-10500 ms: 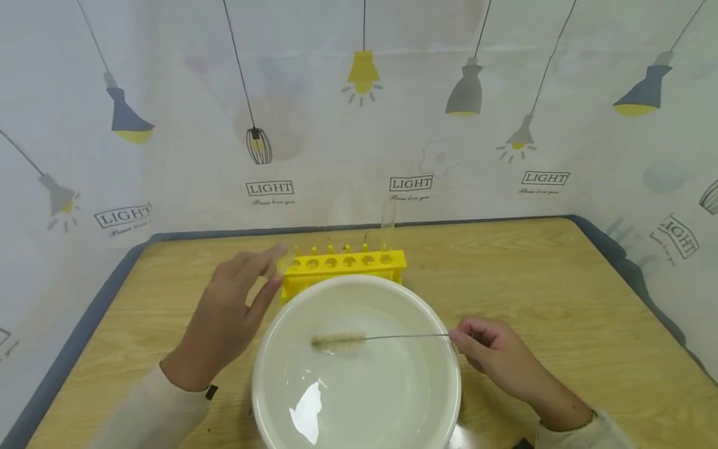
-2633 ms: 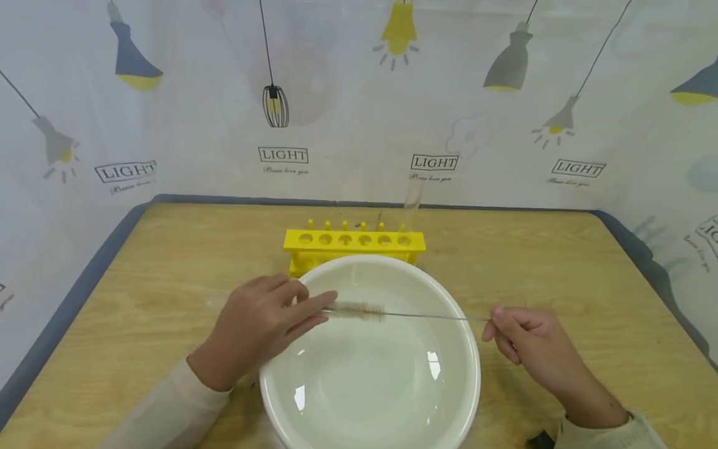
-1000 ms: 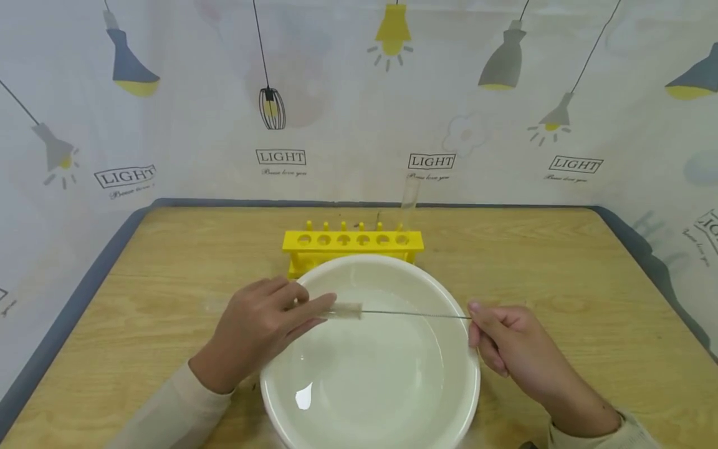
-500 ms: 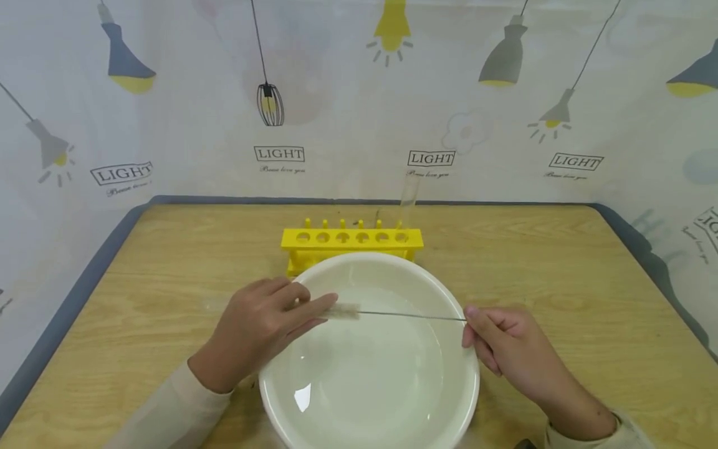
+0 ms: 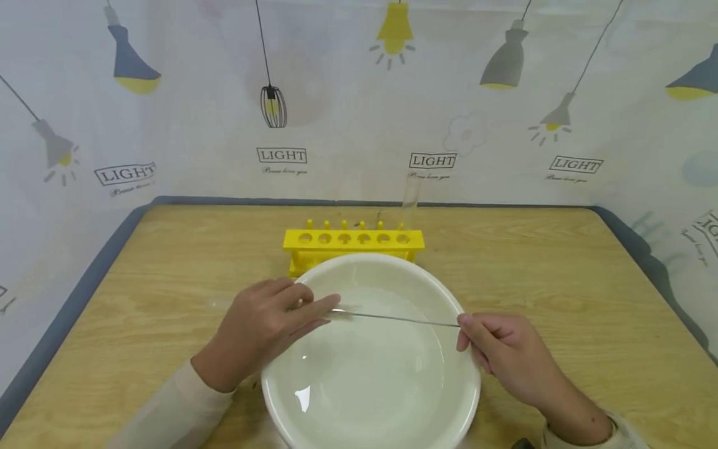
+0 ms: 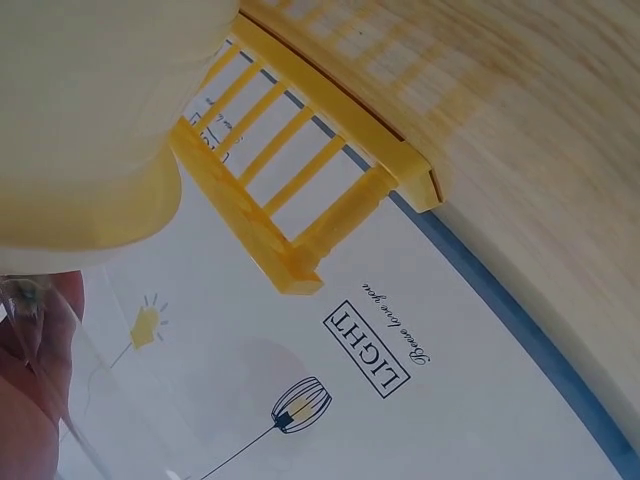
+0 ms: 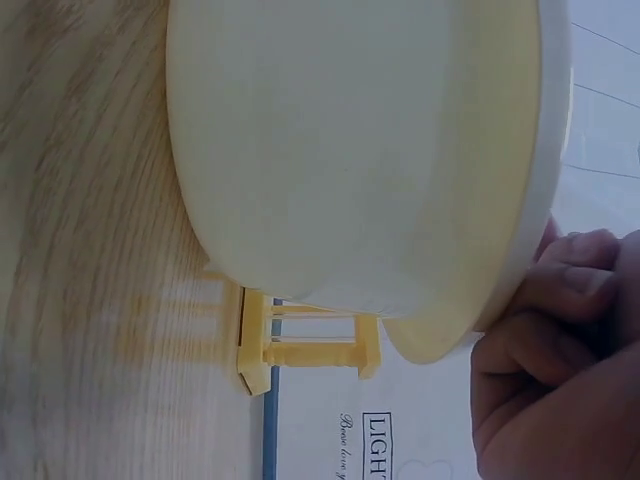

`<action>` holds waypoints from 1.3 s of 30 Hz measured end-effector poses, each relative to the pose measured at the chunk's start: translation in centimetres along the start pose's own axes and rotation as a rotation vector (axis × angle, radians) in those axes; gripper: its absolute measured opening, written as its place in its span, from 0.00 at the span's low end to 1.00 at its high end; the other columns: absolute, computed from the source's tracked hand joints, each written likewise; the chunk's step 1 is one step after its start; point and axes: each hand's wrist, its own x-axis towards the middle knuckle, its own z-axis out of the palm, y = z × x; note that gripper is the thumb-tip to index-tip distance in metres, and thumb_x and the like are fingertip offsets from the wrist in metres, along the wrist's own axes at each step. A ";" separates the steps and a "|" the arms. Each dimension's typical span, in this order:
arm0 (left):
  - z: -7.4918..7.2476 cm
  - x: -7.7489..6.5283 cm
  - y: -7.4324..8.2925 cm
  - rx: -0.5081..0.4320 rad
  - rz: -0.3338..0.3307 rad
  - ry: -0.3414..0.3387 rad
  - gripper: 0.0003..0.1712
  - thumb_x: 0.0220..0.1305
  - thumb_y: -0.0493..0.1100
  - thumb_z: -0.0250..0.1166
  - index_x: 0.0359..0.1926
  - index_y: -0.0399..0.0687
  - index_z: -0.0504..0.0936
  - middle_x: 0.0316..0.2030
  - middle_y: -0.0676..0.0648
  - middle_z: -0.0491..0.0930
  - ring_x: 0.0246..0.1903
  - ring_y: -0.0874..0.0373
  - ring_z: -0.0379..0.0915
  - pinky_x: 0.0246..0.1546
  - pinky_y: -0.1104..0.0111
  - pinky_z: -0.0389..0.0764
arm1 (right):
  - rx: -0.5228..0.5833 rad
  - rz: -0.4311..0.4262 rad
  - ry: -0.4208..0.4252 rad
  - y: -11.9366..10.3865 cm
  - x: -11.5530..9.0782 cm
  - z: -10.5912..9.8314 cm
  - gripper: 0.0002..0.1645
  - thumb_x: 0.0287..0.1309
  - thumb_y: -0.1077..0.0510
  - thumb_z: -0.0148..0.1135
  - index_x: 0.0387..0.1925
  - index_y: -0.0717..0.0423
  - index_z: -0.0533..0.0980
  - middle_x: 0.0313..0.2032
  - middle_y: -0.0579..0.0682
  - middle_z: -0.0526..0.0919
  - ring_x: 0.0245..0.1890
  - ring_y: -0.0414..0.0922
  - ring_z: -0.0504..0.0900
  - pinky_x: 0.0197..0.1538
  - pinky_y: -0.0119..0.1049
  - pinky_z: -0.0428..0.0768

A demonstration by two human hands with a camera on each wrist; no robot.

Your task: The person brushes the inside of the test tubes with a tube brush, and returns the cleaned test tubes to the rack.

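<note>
My left hand [image 5: 263,327] holds a clear test tube [image 6: 75,425] sideways over the left rim of a white basin [image 5: 370,386]. Fingers hide most of the tube in the head view; the left wrist view shows its clear wall beside the hand. At the basin's right rim my right hand [image 5: 505,349] pinches the thin twisted-wire handle of a test tube brush [image 5: 398,319]. The wire runs across the basin to the tube's mouth, and the bristles are almost wholly hidden by the tube and left fingers. Water with bright reflections lies in the basin.
Behind the basin stands a yellow test tube rack [image 5: 353,240] with a row of round holes. Another clear test tube [image 5: 411,202] leans upright in its right end hole. The wooden table [image 5: 561,268] meets a lamp-printed backdrop [image 5: 348,125] at the back.
From a bare brush over the basin, the bristles have gone to the left hand's tube. Lately my right hand has moved left, pushing the brush deeper; the left hand stays put.
</note>
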 end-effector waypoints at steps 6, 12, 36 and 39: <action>0.0 0.1 0.0 -0.003 -0.003 -0.005 0.17 0.56 0.48 0.64 0.48 0.54 0.82 0.26 0.52 0.77 0.21 0.59 0.68 0.23 0.69 0.75 | -0.079 -0.050 0.031 -0.2 -0.1 0.2 0.16 0.64 0.59 0.51 0.21 0.49 0.76 0.08 0.43 0.64 0.10 0.35 0.63 0.12 0.30 0.64; -0.1 0.1 0.0 -0.008 -0.013 -0.018 0.17 0.56 0.48 0.65 0.48 0.55 0.82 0.26 0.52 0.77 0.22 0.58 0.68 0.24 0.68 0.76 | -0.175 -0.210 0.078 0.1 0.0 0.3 0.15 0.59 0.66 0.56 0.21 0.47 0.77 0.09 0.38 0.64 0.11 0.31 0.63 0.14 0.24 0.63; 0.6 -0.1 -0.5 -0.077 -0.040 -0.097 0.19 0.57 0.49 0.64 0.50 0.54 0.81 0.28 0.54 0.79 0.24 0.60 0.71 0.32 0.67 0.78 | -0.397 -0.904 0.148 0.9 2.8 0.8 0.15 0.64 0.53 0.53 0.27 0.53 0.82 0.21 0.40 0.80 0.20 0.30 0.74 0.26 0.21 0.73; 0.7 -0.1 -0.7 -0.095 -0.032 -0.118 0.18 0.59 0.49 0.62 0.51 0.53 0.80 0.28 0.54 0.79 0.25 0.60 0.71 0.32 0.66 0.78 | -0.411 -0.935 0.163 0.8 3.0 1.0 0.15 0.63 0.53 0.53 0.27 0.53 0.81 0.21 0.40 0.80 0.20 0.30 0.74 0.25 0.21 0.73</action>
